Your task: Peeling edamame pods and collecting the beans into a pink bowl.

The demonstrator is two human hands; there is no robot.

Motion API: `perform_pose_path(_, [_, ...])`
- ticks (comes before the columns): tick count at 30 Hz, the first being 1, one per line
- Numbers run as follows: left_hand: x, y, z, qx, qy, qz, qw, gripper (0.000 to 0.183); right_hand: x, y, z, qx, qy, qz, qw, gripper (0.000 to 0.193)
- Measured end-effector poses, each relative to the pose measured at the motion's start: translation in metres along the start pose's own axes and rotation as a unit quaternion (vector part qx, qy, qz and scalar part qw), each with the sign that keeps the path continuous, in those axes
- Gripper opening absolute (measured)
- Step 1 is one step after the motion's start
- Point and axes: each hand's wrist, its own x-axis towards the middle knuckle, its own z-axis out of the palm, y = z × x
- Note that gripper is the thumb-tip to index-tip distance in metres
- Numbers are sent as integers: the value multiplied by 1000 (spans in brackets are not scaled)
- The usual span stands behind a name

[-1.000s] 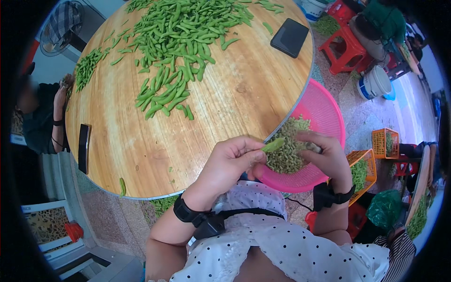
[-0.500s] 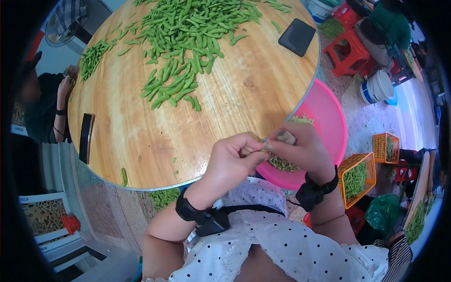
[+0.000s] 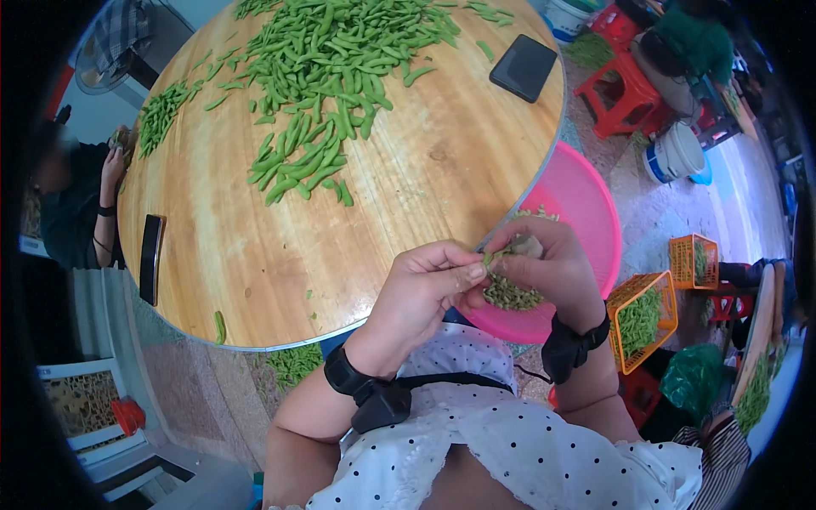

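My left hand point(image 3: 425, 280) and my right hand point(image 3: 557, 263) meet over the table's near right edge, fingers pinched together. Between their fingertips is a green soybean pod point(image 3: 488, 257), partly hidden by thumbs and fingers. Something pale covers a fingertip of my right hand. Just below sits a pink plastic basket point(image 3: 595, 225) holding shelled green beans point(image 3: 512, 295). On the round wooden table point(image 3: 408, 195) lies a large heap of green pods point(image 3: 340, 51), trailing toward me in a smaller cluster point(image 3: 302, 157).
Two dark phones lie on the table, one point(image 3: 524, 68) at the far right and one point(image 3: 151, 259) at the left edge. Across to the left, another person's hand point(image 3: 115, 161) is near a small pod pile point(image 3: 161, 115). Orange crates point(image 3: 642, 319), a red stool point(image 3: 625, 93) and a white bucket point(image 3: 676, 153) stand on the right.
The view has shifted slightly. My fingers have changed their grip, and a green pod now shows more plainly between the fingertips. Both hands stay close together beside the basket.
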Motion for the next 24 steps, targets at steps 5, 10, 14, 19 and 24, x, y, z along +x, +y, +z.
perform_pose_path(5, [1, 1, 6, 2, -7, -18, 1000, 7, -8, 0, -6, 18, -15, 15, 1000, 17])
perform_pose_path(10, [2, 1, 12, 75, -9, -2, 997, 10, -11, 3, -6, -10, -3, -42, 999, 17])
perform_pose_path(14, [2, -1, 20, 209, 9, 45, 977, 11, -15, 1, -11, -16, 7, -22, 1000, 17])
perform_pose_path(19, [2, -13, 19, 302, 13, 117, 946, 10, -17, -2, -10, 42, 47, 46, 997, 15])
perform_pose_path(24, [9, -13, 23, 183, 21, 85, 979, 8, -20, 4, -7, 119, 73, 22, 990, 14])
